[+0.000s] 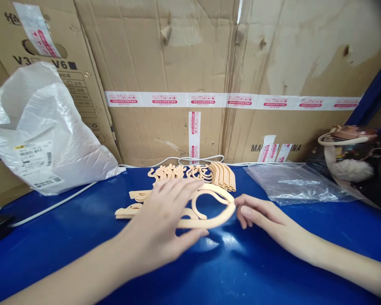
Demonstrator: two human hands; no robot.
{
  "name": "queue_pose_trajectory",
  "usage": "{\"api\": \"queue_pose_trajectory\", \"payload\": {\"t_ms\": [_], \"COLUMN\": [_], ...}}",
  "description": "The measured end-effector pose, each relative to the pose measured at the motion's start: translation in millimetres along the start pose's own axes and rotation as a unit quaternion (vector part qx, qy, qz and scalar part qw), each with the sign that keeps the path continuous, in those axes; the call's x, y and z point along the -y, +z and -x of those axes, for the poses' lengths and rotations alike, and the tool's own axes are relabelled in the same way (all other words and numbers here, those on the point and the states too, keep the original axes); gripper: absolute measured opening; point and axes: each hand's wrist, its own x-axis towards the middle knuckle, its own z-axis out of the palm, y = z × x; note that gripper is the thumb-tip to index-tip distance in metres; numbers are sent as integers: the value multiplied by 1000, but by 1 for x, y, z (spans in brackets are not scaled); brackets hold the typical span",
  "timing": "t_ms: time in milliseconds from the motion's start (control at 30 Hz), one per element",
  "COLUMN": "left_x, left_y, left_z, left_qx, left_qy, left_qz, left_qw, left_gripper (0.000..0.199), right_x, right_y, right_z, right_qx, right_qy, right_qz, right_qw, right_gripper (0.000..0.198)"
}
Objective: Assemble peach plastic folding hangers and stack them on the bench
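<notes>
My left hand is closed around a beige folding clothes hanger, with the thumb below and the fingers over the top. The hanger's two curved arms are folded into a loop, and its hook curls inside. By the loop's right end is my right hand, its fingers loosely bent and the thumb apart; a fingertip is at the hanger's tip. Two more folded beige pieces stick out left of my left hand, partly hidden by it. Behind lie loose beige hooks and a row of curved hanger arms.
A blue table carries everything. A stuffed white plastic bag stands at the left, a clear plastic bag lies at the right beside a dark bag. Large cardboard walls off the back, with a white cable along it.
</notes>
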Motion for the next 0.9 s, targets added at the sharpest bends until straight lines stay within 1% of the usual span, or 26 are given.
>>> {"api": "queue_pose_trajectory", "payload": {"t_ms": [67, 167, 267, 333, 400, 467, 733, 900], "left_x": [18, 51, 77, 87, 91, 92, 86, 78], "left_y": [-15, -34, -44, -45, -44, -43, -36, -37], "left_z": [0, 5, 15, 21, 25, 27, 27, 25], "left_qx": [12, 69, 126, 147, 152, 150, 163, 161], "left_qy": [-23, -90, -176, -211, -219, -214, -187, -193], "left_qz": [0, 29, 42, 54, 66, 78, 119, 137], "left_qw": [1000, 993, 975, 965, 962, 962, 961, 958], "left_gripper": [66, 63, 58, 58, 55, 53, 46, 45], "right_x": [1, 3, 5, 4, 3, 3, 3, 3], "right_y": [-2, -2, 1, 3, 3, 2, 2, 2], "right_z": [0, 2, 4, 5, 5, 5, 5, 4], "right_qx": [19, 67, 109, 117, 119, 119, 128, 133], "right_qy": [-37, -99, -104, -105, -112, -119, -139, -139], "right_qz": [94, 201, 244, 253, 257, 265, 296, 311], "right_qw": [995, 972, 958, 955, 953, 949, 936, 931], "right_gripper": [28, 33, 41, 44, 44, 44, 44, 45]}}
